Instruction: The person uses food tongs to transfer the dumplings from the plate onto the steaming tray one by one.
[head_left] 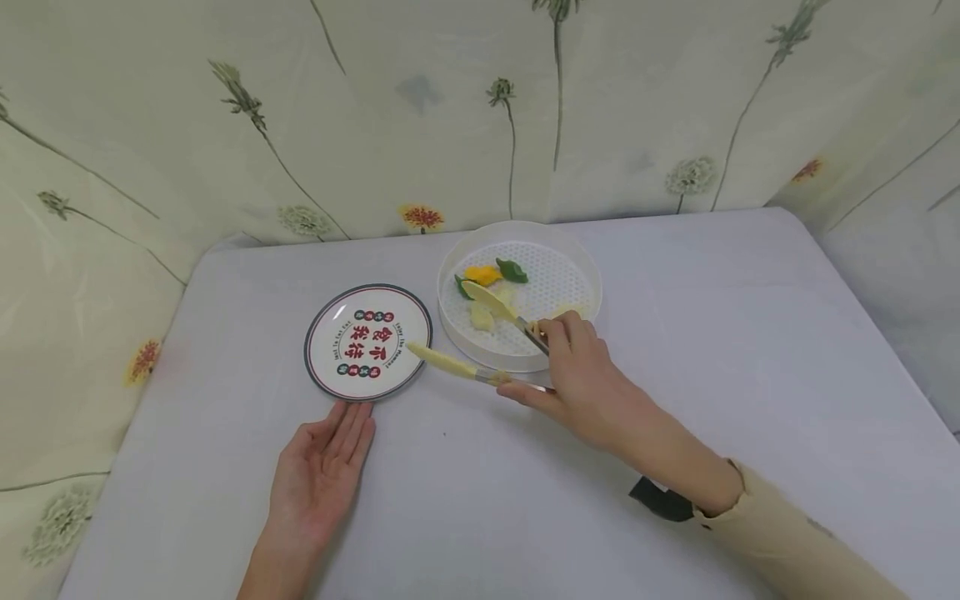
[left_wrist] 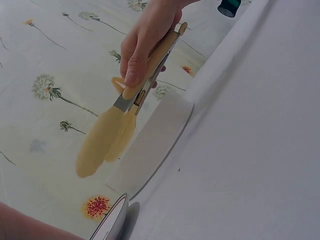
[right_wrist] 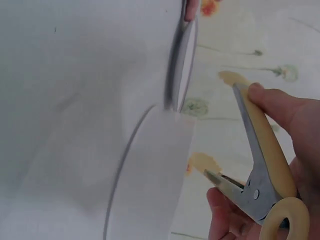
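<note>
In the head view my left hand (head_left: 322, 475) lies palm up, its straight fingers touching the near rim of a round white plate (head_left: 321, 354) with red and dark lettering. My right hand (head_left: 592, 387) grips yellow-tipped tongs (head_left: 446, 362), whose arms stand spread with nothing between the tips. The tongs reach over the near left side of a round white tray (head_left: 517, 362) with a perforated floor. Inside it lie a yellow piece (head_left: 482, 275), a green piece (head_left: 512, 270) and pale yellow pieces (head_left: 482, 317). The right wrist view shows thumb and fingers on opposite tong handles (right_wrist: 267, 145).
A white cloth (head_left: 750, 333) covers the table, with a flower-patterned sheet (head_left: 450, 108) behind it. A dark object (head_left: 662, 502) sits under my right wrist, by the beige sleeve (head_left: 780, 525). The plate stands just left of the tray.
</note>
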